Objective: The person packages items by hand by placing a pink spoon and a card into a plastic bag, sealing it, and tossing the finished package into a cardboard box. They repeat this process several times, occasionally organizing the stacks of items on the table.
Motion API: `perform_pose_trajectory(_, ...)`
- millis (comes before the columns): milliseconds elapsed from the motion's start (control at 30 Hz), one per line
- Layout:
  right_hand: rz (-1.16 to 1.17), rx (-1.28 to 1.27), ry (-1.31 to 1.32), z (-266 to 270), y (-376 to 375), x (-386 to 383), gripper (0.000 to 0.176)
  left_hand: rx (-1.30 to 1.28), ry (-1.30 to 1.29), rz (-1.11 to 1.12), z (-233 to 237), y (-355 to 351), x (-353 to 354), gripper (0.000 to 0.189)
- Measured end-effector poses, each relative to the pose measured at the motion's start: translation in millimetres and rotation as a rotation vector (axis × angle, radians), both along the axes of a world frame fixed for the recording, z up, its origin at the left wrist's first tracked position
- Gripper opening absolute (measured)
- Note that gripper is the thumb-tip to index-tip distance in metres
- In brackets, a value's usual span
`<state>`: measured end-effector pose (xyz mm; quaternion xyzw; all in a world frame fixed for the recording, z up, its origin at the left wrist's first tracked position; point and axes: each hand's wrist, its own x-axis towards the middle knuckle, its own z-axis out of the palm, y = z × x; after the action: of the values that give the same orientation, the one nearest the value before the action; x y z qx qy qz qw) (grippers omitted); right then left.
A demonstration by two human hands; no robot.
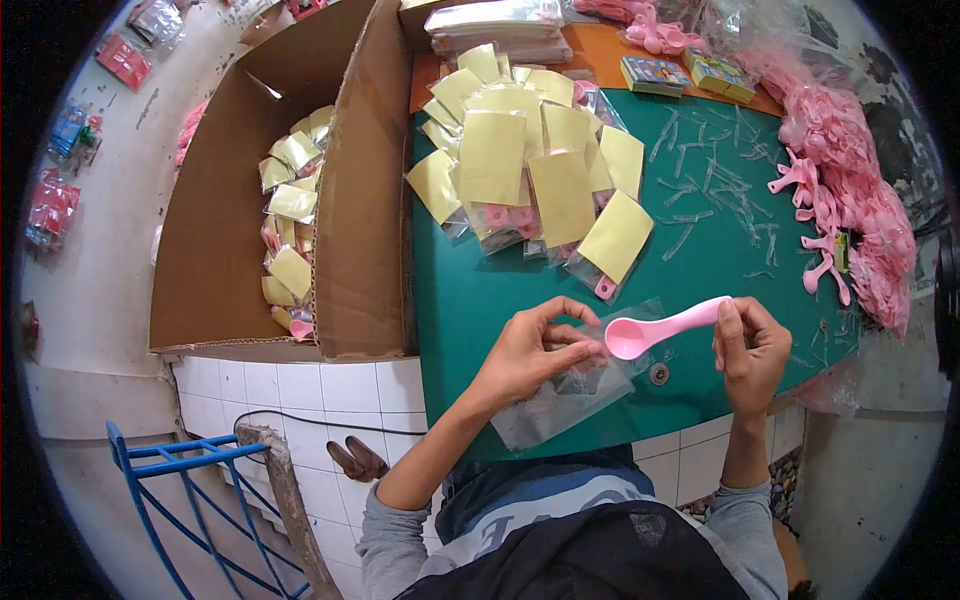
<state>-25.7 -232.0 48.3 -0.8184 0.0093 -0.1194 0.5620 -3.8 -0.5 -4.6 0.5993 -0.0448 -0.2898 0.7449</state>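
Green-topped bench (455, 310) fills the space before the seated person, its near edge at the waist. Just above that edge, the left hand (545, 350) pinches a flat, clear plastic bag (568, 408) between thumb and fingers. The right hand (752, 352) grips the handle end of a glossy pink plastic spoon (660, 331), whose round bowl points toward the left hand, over the upper part of the bag. Beyond the hands lies a loose pile of clear packets with pale yellow cards (530, 160), with thin transparent plastic strips (715, 180) to its right and a large heap of pink spoons (850, 180) farther right.
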Motion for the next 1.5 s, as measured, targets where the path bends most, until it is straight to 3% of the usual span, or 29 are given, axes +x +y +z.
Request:
perform_pose_trajectory(300, -0.011, -0.054, -0.057, -1, 9, 0, 0.021, -0.007, -0.007, -0.004, -2, 1, 1, 0.028)
perform_pose_trajectory(700, 0.039, -0.168, -0.006, 0, 11, 1, 0.019, 0.187, -0.075, -0.058, 4, 1, 2, 0.033)
perform_pose_trajectory(1100, 0.312, -0.042, 0.26, 3, 26, 15, 0.021, -0.189, -0.2, 0.12, 2, -10, -1, 0.03)
perform_pose_trajectory(1200, 0.328, -0.029, 0.211, 5, 28, 16, 0.02, 0.074, -0.311, 0.118, 2, 2, 0, 0.026)
perform_pose_trajectory(1300, 0.302, -0.039, 0.12, 15, 26, 17, 0.018, 0.374, -0.289, -0.173, 21, 19, 2, 0.03)
perform_pose_trajectory(1367, 0.326, -0.086, 0.095, 21, 26, 16, 0.016, 0.319, -0.282, -0.112, 28, 17, 0, 0.027)
perform_pose_trajectory(1500, 0.494, -0.375, -0.217, 21, 31, 21, 0.014, 0.214, -0.376, 0.04, 30, 3, -4, 0.025)
